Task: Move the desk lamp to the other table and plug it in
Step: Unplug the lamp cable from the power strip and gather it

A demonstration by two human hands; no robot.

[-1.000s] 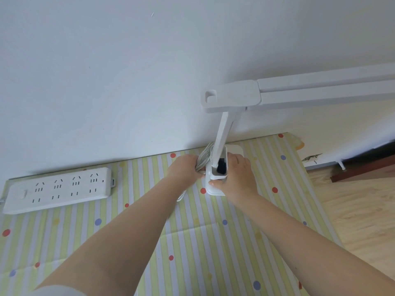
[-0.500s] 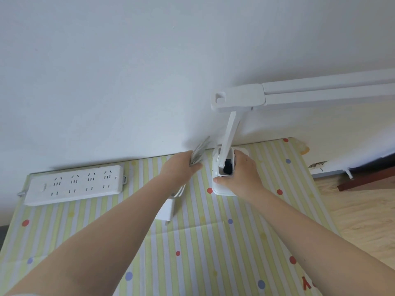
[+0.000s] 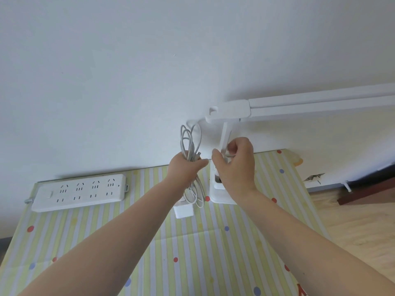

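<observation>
Our left hand [image 3: 184,167] grips the coiled cord [image 3: 190,146] left of the lamp [image 3: 226,116]; our right hand [image 3: 235,161] curls round its stem.

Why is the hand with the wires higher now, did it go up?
Yes. The left hand lifted the bundled cord up the wall, away from the tablecloth.

No words, brands or numbers can be read anywhere. A red mark, perhaps part of a letter, shows at the lower right edge of the tablecloth [image 3: 301,291], cut off by the frame and illegible.
</observation>
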